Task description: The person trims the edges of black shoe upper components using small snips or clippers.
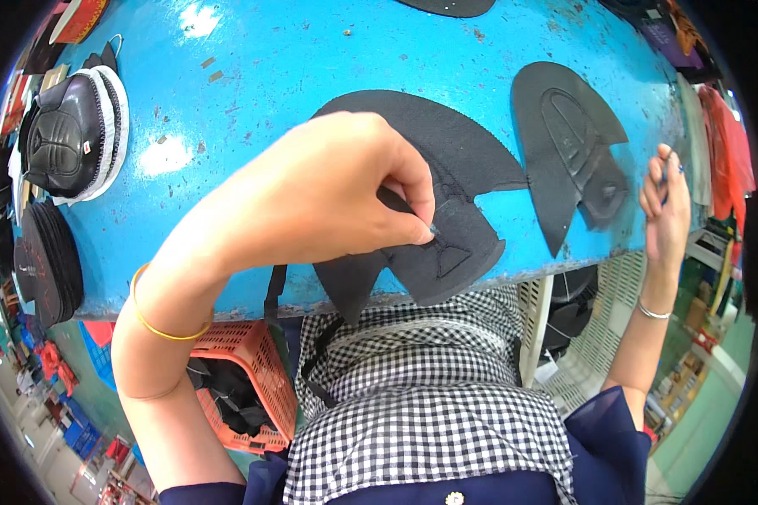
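Observation:
A black shoe upper piece (455,139) with stitched lines lies flat near the table's front edge. My left hand (328,189) reaches across it, thumb and fingers pinched at its middle. A tiny bluish bit shows at the fingertips, too small to name. Raised off to the right, past the table edge, is my right hand (667,202). Its fingers are bent and drawn together, with small dark blue spots among them; what they hold cannot be made out. Between the hands, a second black upper piece (556,109) rests on the table.
The blue table (253,50) bears a stack of padded black pieces with white edging (63,139) and a pile of flat black pieces (51,261) at left. Below the edge are an orange basket (282,370) with black pieces and a pale plastic crate (602,337).

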Demonstrator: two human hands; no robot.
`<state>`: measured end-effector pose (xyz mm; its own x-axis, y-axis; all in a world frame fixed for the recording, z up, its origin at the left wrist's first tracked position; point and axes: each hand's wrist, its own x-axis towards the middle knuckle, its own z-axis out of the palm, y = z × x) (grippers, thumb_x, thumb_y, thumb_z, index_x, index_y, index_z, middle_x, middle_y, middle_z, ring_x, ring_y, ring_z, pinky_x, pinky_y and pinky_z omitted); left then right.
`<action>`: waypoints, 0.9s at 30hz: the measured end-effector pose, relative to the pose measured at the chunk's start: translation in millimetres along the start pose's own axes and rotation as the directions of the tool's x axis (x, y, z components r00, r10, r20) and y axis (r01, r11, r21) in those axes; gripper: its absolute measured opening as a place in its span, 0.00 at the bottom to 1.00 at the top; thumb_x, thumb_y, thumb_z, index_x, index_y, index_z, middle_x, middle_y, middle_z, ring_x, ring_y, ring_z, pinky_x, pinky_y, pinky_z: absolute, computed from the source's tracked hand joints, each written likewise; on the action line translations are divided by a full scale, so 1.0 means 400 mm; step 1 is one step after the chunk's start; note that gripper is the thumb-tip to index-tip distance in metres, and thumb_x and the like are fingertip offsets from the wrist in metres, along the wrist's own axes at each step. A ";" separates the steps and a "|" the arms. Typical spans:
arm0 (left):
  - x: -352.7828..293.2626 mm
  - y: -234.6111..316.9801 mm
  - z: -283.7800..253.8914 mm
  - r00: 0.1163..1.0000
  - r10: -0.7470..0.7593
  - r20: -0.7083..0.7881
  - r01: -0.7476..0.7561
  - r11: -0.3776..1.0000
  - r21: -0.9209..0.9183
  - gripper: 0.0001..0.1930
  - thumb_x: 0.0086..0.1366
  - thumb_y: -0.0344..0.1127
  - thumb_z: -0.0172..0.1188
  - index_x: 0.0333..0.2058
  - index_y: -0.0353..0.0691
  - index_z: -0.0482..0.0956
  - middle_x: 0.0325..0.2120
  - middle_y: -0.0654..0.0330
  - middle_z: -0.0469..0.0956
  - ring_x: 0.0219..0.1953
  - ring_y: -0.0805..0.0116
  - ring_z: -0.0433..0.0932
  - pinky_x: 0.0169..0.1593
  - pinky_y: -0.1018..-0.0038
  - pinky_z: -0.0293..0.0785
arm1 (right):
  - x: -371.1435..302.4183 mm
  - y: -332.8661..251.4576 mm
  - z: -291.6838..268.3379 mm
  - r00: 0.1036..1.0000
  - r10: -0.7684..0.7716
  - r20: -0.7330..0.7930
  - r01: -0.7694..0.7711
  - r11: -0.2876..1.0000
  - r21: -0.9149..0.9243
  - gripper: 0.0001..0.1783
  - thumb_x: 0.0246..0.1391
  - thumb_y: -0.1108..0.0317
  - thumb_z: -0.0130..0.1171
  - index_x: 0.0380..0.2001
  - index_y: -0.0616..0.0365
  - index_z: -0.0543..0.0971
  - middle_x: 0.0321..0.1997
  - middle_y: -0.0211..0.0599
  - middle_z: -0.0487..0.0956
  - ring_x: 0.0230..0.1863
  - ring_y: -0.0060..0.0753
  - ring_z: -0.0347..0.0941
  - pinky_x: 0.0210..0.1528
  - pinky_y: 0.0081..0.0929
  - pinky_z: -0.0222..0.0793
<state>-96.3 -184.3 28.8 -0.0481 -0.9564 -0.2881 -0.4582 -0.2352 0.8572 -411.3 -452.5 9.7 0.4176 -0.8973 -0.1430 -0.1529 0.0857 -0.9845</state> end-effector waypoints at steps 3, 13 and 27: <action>0.011 -0.023 0.023 0.999 -0.034 -0.025 0.036 0.996 0.087 0.06 0.53 0.29 0.68 0.28 0.33 0.83 0.22 0.57 0.82 0.24 0.70 0.79 0.32 0.75 0.74 | -0.031 -0.025 0.024 0.989 -0.060 0.138 0.072 0.994 -0.080 0.16 0.73 0.61 0.42 0.54 0.58 0.70 0.25 0.21 0.64 0.18 0.09 0.50 0.19 0.12 0.45; 0.005 -0.008 0.028 0.981 0.074 -0.178 0.000 0.922 0.387 0.09 0.49 0.32 0.70 0.28 0.34 0.81 0.20 0.55 0.79 0.26 0.56 0.79 0.32 0.68 0.73 | -0.060 -0.030 0.374 0.181 -0.276 0.944 0.892 0.450 -0.040 0.11 0.45 0.71 0.65 0.33 0.51 0.74 0.22 0.29 0.75 0.25 0.36 0.76 0.24 0.34 0.68; -0.011 -0.056 -0.001 0.954 0.223 -0.202 -0.118 0.894 0.432 0.08 0.52 0.29 0.66 0.29 0.35 0.76 0.20 0.56 0.75 0.25 0.58 0.74 0.33 0.69 0.70 | -0.061 -0.053 0.455 0.087 -0.193 0.977 0.986 0.159 -0.057 0.10 0.47 0.68 0.63 0.30 0.50 0.71 0.18 0.31 0.70 0.22 0.37 0.73 0.20 0.34 0.64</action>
<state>-85.3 -174.8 10.9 0.0313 -0.9995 0.0029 -0.7877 -0.0229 0.6156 -255.4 -353.6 15.7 0.9413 0.3281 0.0789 0.3365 -0.8953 -0.2918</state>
